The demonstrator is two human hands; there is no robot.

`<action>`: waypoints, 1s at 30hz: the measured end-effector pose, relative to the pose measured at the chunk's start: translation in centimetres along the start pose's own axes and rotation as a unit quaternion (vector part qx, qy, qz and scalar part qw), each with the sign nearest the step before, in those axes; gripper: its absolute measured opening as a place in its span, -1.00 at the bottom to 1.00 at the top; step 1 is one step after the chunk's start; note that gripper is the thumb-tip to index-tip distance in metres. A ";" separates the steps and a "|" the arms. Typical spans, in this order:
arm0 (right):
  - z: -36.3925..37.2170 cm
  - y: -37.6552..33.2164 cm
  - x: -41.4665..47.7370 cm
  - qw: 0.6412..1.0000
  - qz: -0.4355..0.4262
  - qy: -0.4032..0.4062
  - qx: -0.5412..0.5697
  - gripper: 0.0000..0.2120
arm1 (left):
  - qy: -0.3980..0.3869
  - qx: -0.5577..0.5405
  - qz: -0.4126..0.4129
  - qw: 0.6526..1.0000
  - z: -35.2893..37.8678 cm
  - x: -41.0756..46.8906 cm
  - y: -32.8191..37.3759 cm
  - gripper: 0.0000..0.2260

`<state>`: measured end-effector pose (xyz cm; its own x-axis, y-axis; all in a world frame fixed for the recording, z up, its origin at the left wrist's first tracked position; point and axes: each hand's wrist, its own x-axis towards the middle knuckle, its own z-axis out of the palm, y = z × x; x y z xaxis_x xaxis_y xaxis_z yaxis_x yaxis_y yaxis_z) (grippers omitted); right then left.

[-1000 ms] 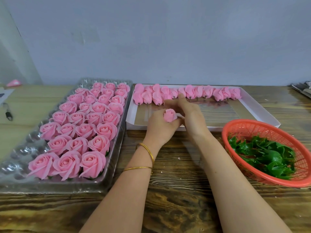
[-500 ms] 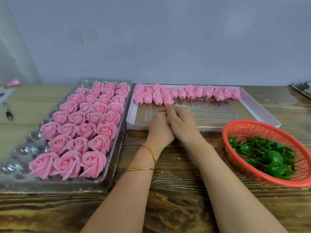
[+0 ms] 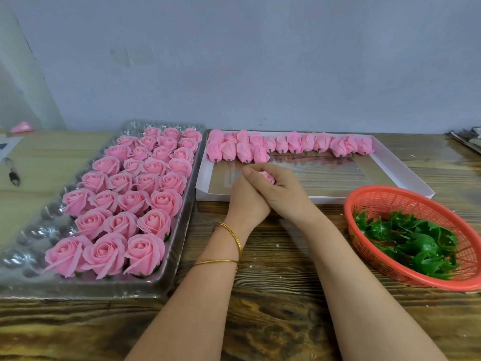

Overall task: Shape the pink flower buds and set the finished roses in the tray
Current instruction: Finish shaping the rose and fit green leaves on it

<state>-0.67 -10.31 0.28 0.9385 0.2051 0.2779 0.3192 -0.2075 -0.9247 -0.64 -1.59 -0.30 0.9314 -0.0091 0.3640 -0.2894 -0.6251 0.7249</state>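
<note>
Both hands meet over the near edge of the white box (image 3: 406, 175). My left hand (image 3: 246, 201) and my right hand (image 3: 279, 192) are cupped together around one pink bud (image 3: 266, 176), of which only a small part shows between the fingers. A row of several unshaped pink buds (image 3: 289, 145) lies along the far side of the white box. To the left, the clear plastic tray (image 3: 33, 230) holds several finished pink roses (image 3: 135, 194) in rows; its left column of cups holds none.
An orange mesh basket (image 3: 385, 201) of green leaf calyxes (image 3: 408, 243) sits at the right on the wooden table (image 3: 273, 295). A small dark tool (image 3: 11, 171) and a pink scrap (image 3: 22, 127) lie far left. A grey wall runs behind.
A second ago the left hand held the bud up in plain sight with the right fingers at it. Both hands have since closed over it, hiding most of the bud.
</note>
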 end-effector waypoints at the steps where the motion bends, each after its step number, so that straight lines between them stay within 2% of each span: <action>1: -0.1 -0.1 -0.1 1.000 0.008 -0.005 0.009 -0.88 | -0.005 0.004 0.003 1.000 0.0 0.0 0.0 -0.82; 5: -0.4 -0.4 -0.3 0.998 0.046 -0.018 0.040 -0.81 | -0.010 0.018 0.014 1.000 0.2 0.2 -0.1 -0.80; 7: -0.7 -0.6 -0.4 0.996 0.061 -0.030 0.050 -0.75 | -0.009 -0.023 -0.021 0.999 0.6 0.0 -0.6 -0.90; 8: -0.8 -0.6 -0.4 0.995 0.069 -0.037 0.062 -0.70 | -0.008 -0.060 -0.056 0.997 0.6 -0.1 -0.7 -0.83; 9: -1.0 -0.6 -0.5 0.993 0.079 -0.043 0.077 -0.64 | -0.016 -0.097 -0.085 0.991 0.7 -0.4 -1.0 -0.67; 11: -1.3 -0.5 -0.6 0.989 0.095 -0.055 0.104 -0.55 | -0.038 -0.147 -0.096 0.984 0.8 -0.6 -1.4 -0.55; 14: -1.9 -0.7 -0.5 0.982 0.095 -0.063 0.150 -0.62 | -0.025 -0.210 -0.061 0.975 -0.2 -0.6 -0.4 -0.74; 16: -2.2 -1.0 -0.4 0.968 0.096 -0.051 0.226 -0.70 | -0.032 -0.239 -0.021 0.970 -0.5 -0.6 0.1 -0.91; 17: -2.3 -1.2 -0.3 0.960 0.094 -0.036 0.259 -0.69 | -0.048 -0.253 -0.014 0.966 -0.5 -0.6 0.2 -0.91; 19: -2.4 -1.4 -0.1 0.952 0.083 -0.002 0.293 -0.65 | -0.095 -0.284 -0.029 0.954 -0.6 -0.8 0.3 -0.78; 23: -2.2 -1.7 -0.2 0.957 0.073 0.016 0.281 -0.68 | -0.178 -0.335 -0.066 0.923 -0.6 -1.0 0.3 -0.77; 27: -1.9 -1.8 -0.5 0.970 0.075 -0.012 0.229 -0.64 | -0.210 -0.363 -0.087 0.904 -0.5 -1.1 0.6 -0.77; 30: -1.7 -1.9 -0.6 0.973 0.075 -0.041 0.213 -0.70 | -0.226 -0.375 -0.106 0.893 -0.6 -1.2 0.6 -0.73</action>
<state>-1.63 -11.65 2.31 0.9512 0.2816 0.1258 0.0796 0.1700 -0.9822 -2.05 -1.47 0.04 0.9274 -0.3734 0.0211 -0.0041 0.0463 0.9989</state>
